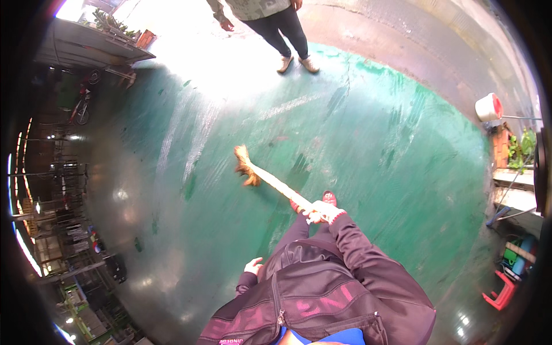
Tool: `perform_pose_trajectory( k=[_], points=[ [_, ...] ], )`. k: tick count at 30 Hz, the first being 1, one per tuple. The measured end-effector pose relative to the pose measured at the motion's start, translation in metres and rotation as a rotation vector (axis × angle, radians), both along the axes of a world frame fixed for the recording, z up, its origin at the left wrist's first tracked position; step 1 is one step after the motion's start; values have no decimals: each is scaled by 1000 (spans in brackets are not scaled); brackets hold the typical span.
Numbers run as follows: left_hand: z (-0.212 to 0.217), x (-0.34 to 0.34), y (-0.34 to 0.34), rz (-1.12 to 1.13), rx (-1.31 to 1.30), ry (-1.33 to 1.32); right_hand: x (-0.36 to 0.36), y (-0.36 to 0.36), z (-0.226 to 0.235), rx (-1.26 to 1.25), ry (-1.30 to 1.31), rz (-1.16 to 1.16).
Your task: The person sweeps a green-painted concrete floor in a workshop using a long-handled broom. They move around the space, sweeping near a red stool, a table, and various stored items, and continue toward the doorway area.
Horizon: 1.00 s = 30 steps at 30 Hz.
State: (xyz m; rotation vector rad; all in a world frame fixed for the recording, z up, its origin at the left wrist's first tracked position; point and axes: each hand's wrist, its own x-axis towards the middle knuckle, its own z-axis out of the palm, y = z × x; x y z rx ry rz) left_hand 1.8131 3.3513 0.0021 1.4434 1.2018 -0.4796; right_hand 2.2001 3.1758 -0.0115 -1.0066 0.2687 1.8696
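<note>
The broom [278,184] slants far and left from the right hand [325,211], which grips its near end, bristles [246,167] over the green floor [374,172]; the left hand [253,265] (farther from the handle) hangs loose, seemingly empty.

One broom [279,183], dead centre! Wearer's hands, count them, two: right hand [326,211] at four o'clock, left hand [253,265] at six. Up at twelve, one standing person [275,26] with two pale shoes [309,64]! Two red shoes [329,198] near five, one white bucket [486,107] out at two!
</note>
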Motion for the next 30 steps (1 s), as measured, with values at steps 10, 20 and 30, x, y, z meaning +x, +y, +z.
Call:
perform_pose_trajectory(
  k=[10, 20, 30],
  points=[
    [-22, 72, 88, 377, -143, 218, 61, -157, 84, -314, -332, -596],
    [16, 228, 93, 207, -66, 102, 349, -199, -25, -607, -350, -951],
    [60, 340, 38, 17, -145, 138, 480, -136, -123, -632, -467, -500]
  ],
)
